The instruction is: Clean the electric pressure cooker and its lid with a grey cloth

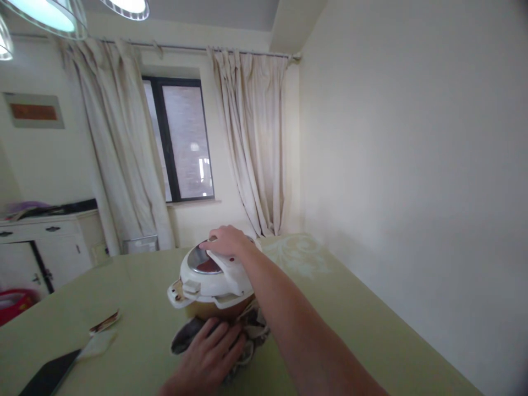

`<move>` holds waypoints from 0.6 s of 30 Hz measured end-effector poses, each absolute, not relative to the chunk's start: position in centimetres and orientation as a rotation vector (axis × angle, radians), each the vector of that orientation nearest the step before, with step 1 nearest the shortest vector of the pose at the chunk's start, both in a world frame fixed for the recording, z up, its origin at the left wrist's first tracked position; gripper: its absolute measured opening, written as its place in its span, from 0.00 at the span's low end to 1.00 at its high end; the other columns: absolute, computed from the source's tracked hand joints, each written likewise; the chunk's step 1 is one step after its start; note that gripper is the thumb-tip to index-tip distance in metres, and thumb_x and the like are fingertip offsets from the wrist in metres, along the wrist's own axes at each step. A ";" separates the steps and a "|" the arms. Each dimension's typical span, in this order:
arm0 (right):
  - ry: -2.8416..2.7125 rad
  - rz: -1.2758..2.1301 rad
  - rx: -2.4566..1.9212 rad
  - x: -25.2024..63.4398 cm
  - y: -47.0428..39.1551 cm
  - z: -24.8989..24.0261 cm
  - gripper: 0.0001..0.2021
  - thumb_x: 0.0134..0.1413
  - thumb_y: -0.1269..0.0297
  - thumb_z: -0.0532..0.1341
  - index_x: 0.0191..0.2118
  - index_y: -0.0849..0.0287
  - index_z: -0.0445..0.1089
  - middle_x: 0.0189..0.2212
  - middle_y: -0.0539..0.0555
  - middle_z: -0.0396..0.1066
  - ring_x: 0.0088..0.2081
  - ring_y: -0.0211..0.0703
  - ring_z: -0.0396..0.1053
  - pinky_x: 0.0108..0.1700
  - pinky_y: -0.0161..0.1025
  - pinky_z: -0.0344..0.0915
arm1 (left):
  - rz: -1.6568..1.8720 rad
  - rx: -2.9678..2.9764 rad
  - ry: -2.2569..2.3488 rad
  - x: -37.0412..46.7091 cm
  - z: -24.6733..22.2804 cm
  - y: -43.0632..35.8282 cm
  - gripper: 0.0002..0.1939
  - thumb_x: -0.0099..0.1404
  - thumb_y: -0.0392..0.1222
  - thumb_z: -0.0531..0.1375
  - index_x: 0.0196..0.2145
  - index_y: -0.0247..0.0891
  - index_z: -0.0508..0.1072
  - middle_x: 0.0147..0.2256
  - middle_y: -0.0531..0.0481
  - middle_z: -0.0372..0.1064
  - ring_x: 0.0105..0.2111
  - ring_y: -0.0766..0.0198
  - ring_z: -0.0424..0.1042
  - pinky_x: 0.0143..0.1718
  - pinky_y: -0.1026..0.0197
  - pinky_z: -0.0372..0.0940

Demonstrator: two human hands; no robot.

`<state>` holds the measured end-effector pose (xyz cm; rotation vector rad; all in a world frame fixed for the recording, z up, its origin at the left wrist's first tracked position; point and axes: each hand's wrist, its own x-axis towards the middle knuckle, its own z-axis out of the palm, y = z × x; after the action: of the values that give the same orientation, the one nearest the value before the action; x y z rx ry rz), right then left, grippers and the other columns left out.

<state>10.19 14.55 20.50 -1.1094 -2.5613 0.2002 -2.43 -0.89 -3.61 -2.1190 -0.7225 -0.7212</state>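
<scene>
– What is seen nearest, at the left hand [210,352]?
– The left hand is laid with its fingers slightly apart on a crumpled grey-and-white cloth [256,325], bunched at the near side of a white-lidded cooker [231,291]. At the near left, a dark flat object [51,374] is seen on the green table [140,294], with a small brown-and-white piece [105,323] just beyond it

– And the right hand [229,241]?
– It is placed over the top of the lid [198,278], its fingers bent and the thumb toward the lid's shiny round panel. Whether the lid is clamped cannot be told, as the underside of the grip is hidden

– Where is the cooker stood?
– Upright on the table, near its middle, with its pale brown lower body partly covered by the left hand and cloth

– What is captured beyond?
– At the left, a red container [18,305] is partly shown by a white cabinet [61,242]. Farther back, a dark-framed window [187,140] is flanked by cream curtains [258,137], and the right side is filled by a plain pale wall [412,154]
</scene>
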 end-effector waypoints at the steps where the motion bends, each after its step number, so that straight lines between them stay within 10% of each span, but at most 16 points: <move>1: -2.553 0.215 -1.116 10.2 14.6 20.5 0.32 0.67 0.27 0.60 0.57 0.46 0.83 0.63 0.58 0.81 0.63 0.61 0.78 0.60 0.52 0.75 | -0.744 -2.122 -0.749 -3.5 -3.4 -1.1 0.18 0.73 0.35 0.60 0.55 0.49 0.82 0.50 0.47 0.85 0.46 0.55 0.79 0.64 0.47 0.65; 10: -2.528 0.183 -1.118 10.0 15.0 20.0 0.31 0.67 0.29 0.60 0.59 0.45 0.82 0.63 0.58 0.81 0.63 0.61 0.78 0.59 0.52 0.74 | -1.293 -1.767 -1.131 -8.8 -9.8 -0.8 0.15 0.64 0.35 0.64 0.45 0.52 0.81 0.41 0.45 0.83 0.41 0.47 0.82 0.41 0.48 0.78; 18: -2.554 0.158 -1.118 10.0 14.8 20.2 0.33 0.68 0.27 0.57 0.59 0.45 0.82 0.63 0.59 0.81 0.63 0.61 0.77 0.59 0.52 0.74 | -2.160 -1.241 -2.021 -8.2 -10.8 -0.2 0.23 0.60 0.58 0.67 0.50 0.48 0.78 0.42 0.47 0.83 0.46 0.40 0.84 0.50 0.39 0.80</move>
<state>10.04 14.76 20.20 -1.1184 -2.5537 0.1582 -8.18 -0.16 -10.81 -1.2415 -2.0206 -2.1602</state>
